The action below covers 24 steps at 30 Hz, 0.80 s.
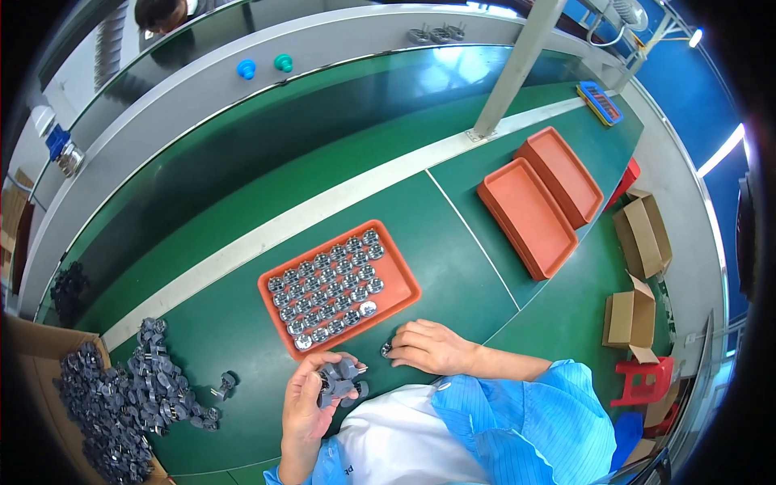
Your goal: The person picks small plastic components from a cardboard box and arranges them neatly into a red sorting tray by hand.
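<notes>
The left hand was cupped palm-up, its fingers curled loosely around a small cluster of dark grey parts held just above the near edge of the green table. The right hand lay flat on the table just beside it, fingers bent, the fingertips pinching one small round part against the surface close to the near corner of the orange tray. That tray sat directly ahead of both hands, tilted diagonally, and was filled with neat rows of round silvery-grey parts. To the left, well apart from the tray, a loose heap of dark parts spilled over the table edge beside a cardboard box, with one stray piece lying between the heap and the left hand. A bare strip of green lay between the heap and the tray. To the right, past a thin white line, two empty orange trays rested near a grey post. A pale stripe ran across the table beyond the filled tray, with open green surface behind it.
</notes>
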{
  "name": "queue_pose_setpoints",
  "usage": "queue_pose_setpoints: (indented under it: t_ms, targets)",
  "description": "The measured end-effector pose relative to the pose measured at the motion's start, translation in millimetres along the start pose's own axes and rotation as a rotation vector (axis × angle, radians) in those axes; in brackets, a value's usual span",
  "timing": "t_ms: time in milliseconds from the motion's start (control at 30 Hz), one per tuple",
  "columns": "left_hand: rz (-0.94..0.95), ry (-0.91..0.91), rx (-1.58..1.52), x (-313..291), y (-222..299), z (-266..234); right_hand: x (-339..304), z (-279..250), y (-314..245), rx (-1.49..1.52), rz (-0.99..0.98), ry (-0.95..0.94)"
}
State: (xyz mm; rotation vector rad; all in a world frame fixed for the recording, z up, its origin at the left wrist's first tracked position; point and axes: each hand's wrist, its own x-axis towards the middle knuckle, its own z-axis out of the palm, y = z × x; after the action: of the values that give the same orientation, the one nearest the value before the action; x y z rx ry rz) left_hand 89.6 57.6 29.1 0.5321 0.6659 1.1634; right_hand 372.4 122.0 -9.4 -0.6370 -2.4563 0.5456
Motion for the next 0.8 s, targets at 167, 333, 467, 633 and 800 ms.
queue_pose_setpoints:
  t_ms: [167,333,467,633,800]
  targets:
    - [-0.005,0.049,-0.085,-4,-5,-3,12,1,-5,-0.042,0.107,0.068]
    - [0.036,0.126,-0.204,-4,-8,-11,11,2,-4,0.056,0.124,-0.084]
    - [0.069,0.112,-0.185,-2,-6,-11,24,-24,-3,0.151,0.212,0.106]
    - [0.053,0.044,-0.267,2,-4,-7,44,-39,32,0.027,0.305,0.254]
    - [0.009,-0.001,-0.462,4,-1,-5,55,-25,46,-0.112,0.293,0.236]
